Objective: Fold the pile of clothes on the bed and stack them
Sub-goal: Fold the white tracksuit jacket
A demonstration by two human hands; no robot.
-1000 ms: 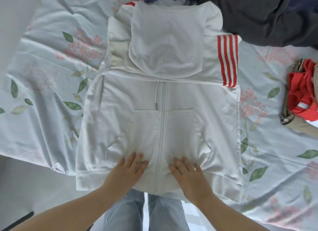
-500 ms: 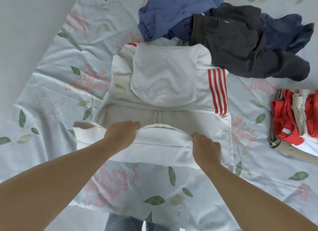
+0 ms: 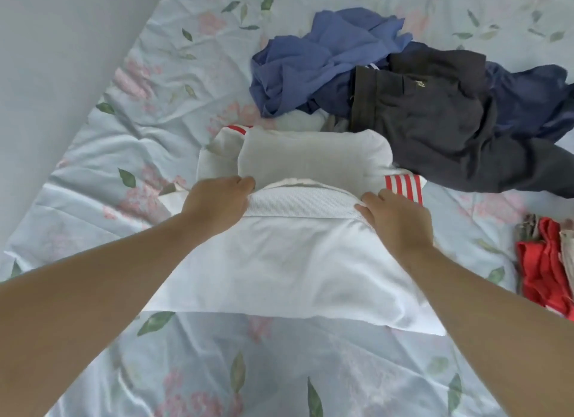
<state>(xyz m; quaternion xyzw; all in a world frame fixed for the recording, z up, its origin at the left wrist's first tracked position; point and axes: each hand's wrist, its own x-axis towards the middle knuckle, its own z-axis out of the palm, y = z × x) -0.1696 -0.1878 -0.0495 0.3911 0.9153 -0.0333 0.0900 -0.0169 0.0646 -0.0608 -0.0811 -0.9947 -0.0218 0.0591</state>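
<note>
On the bed (image 3: 155, 143), centre frame: one white hoodie (image 3: 289, 261), its bottom half doubled up over its front. Two hands are on it. The left hand (image 3: 214, 202) and right hand (image 3: 397, 221) each grasp the ribbed hem (image 3: 298, 199), fingers curled round the edge, tips hidden under the fabric. The hem sits at the lower edge of the hood (image 3: 310, 158), which lies flat.

Red stripes show in two spots: a sleeve patch (image 3: 403, 186) beside the right hand and a sliver (image 3: 237, 129) at the far left corner.

Behind the hoodie and touching it is the unfolded pile (image 3: 403, 90) — three garments countable: one blue garment (image 3: 320, 59), one black garment (image 3: 435, 121), one navy garment (image 3: 528, 99). A pale scrap (image 3: 301, 120) shows under them; can't tell what it is.

At the right edge is a folded stack (image 3: 546, 261) — one red piece (image 3: 540, 280) and one beige piece (image 3: 570, 255), both cut off by the frame.
</note>
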